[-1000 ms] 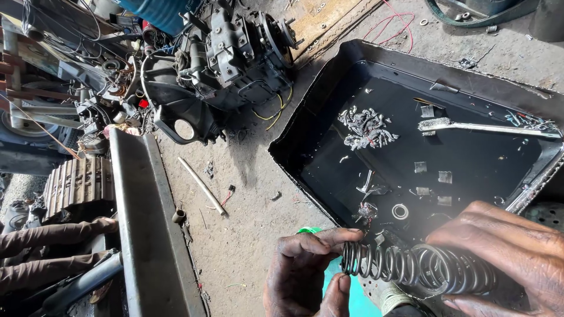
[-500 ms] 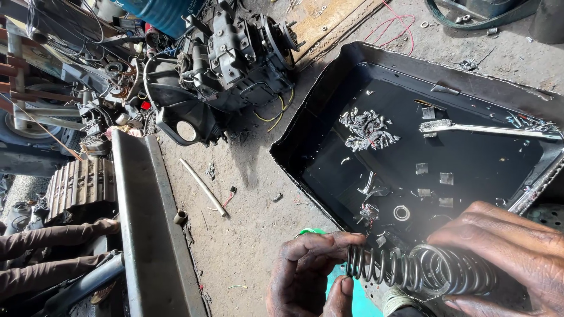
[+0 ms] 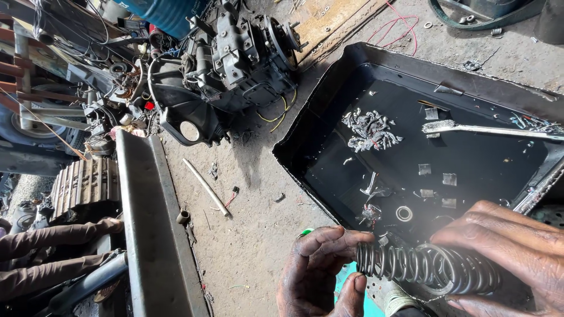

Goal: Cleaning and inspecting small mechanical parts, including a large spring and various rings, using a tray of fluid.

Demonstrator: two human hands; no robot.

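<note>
Both hands grip a steel coil spring (image 3: 429, 267) just below the black oil-filled tray (image 3: 329, 105); the left hand (image 3: 320, 273) pinches its near end, fingers curled. The right hand (image 3: 511, 249) wraps the far end; a metal ring (image 3: 403, 213) lies in the tray above the spring

Both of your hands sit at the bottom edge of the view, close together and bare, dark with grime. Your left hand (image 3: 320, 276) is lower centre, palm turned toward you, its fingers (image 3: 338, 239) curled over the top and the thumb raised from below, so that they pinch inward at the hand's right side. Your right hand (image 3: 511, 252) enters from the lower right corner, back of the hand facing up, fingers stretched leftward and bent down in a loose cupping grip. The thumb lies underneath, only partly seen. Your wrists and forearms fall outside the frame, so their pose cannot be told.
</note>
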